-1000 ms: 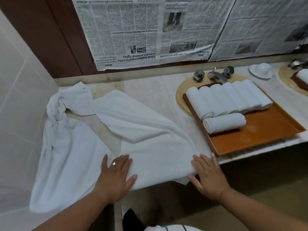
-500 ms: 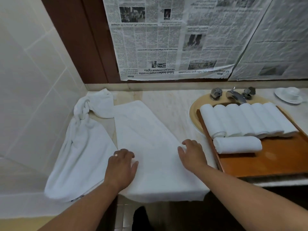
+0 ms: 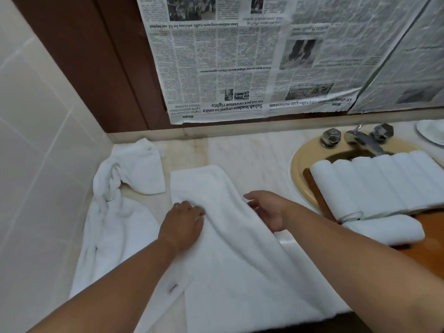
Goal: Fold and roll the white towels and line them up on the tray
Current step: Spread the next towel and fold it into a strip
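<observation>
Fingers [image 3: 192,209] of the left hand [image 3: 181,227] curl into the long towel [image 3: 228,248] lying on the table [image 3: 252,152]; right hand [image 3: 269,212] fingers [image 3: 253,205] curl at its edge, grip undeterminable. Rolled towels [image 3: 372,183] already occupy the tray [image 3: 420,260]. Remaining, apparently: this towel and a crumpled towel [image 3: 115,224].

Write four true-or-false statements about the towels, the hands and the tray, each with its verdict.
1. The left hand lies on the spread towel. True.
2. The tray is bare. False: rolled towels lie on it in a row, with one more in front.
3. A crumpled towel lies left of the spread towel. True.
4. The newspaper covers the counter. False: it hangs on the wall above the counter.
</observation>
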